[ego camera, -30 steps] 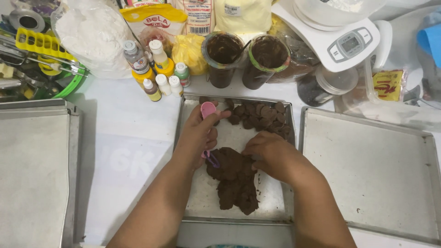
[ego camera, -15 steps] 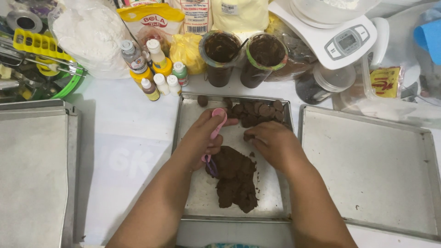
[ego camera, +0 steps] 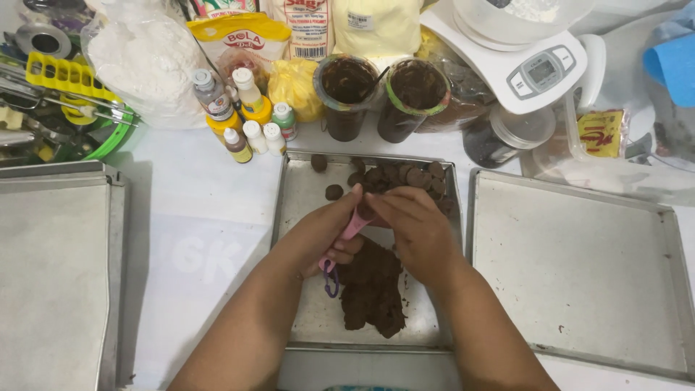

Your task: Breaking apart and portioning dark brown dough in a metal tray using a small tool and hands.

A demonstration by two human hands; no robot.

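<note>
A left hand (ego camera: pixel 326 232) clamps a pink measuring spoon (ego camera: pixel 352 226) while right hand (ego camera: pixel 413 224) fingers close over its bowl, packing brown dough (ego camera: pixel 373 289) best pressed level just above the metal tray (ego camera: pixel 304 195).

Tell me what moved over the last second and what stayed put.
The left hand has brought the pink measuring spoon back from the tray's far edge to the middle, where the right hand now meets it, fingers at its bowl. The spoon stayed in the left hand throughout. The dough mass, shaped pieces and middle tray stayed put.
</note>
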